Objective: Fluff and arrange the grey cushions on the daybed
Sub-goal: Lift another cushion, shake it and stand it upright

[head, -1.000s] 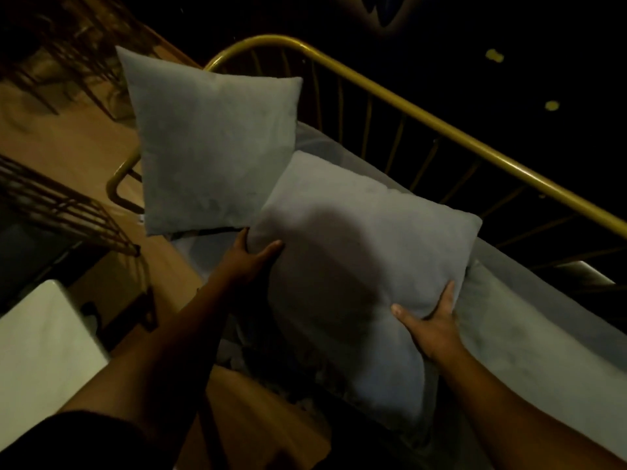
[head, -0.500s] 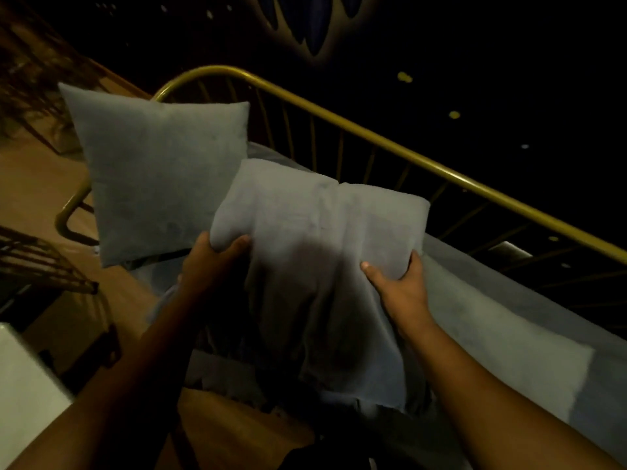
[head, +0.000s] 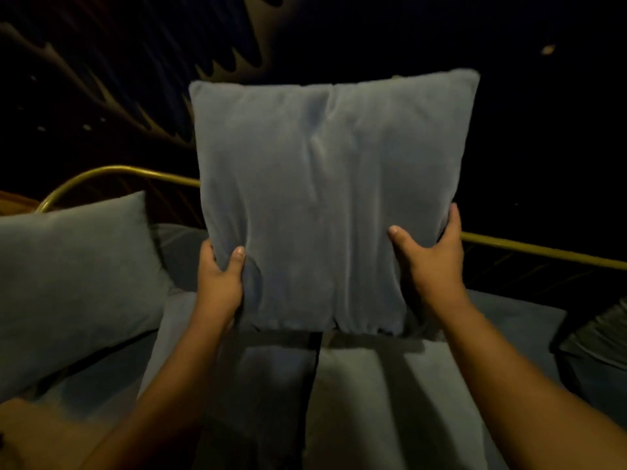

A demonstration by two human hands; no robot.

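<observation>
A dim room seen from a person's head, looking down at two bare forearms reaching forward. Both hands grip one square grey velvety cushion (head: 325, 198), held upright in the air in the middle of the view, its lower edge lifted clear of the seat below. The left hand (head: 219, 283) clasps the cushion's lower left edge, thumb pressed into the front face and fingers wrapped behind. The right hand (head: 432, 256) clasps the lower right edge the same way, thumb on the front, fingers curled around the side. A soft vertical crease runs down the cushion's centre.

Beneath it lies the daybed, with a curved brass-coloured metal rail (head: 112, 171) running along its back and around the left end; thin upright bars show under the rail. The daybed holds a grey upholstered seat pad (head: 369, 395), crossed by the shadows of the arms. On the left, a second square grey cushion (head: 74, 286) leans against the rail end, resting on the seat pad and well apart from the held one. That makes two grey cushions clearly in view. At the far right edge sits a dark ribbed shape (head: 600, 337), too dim to identify. The wall behind is very dark, with faint pale streaks
</observation>
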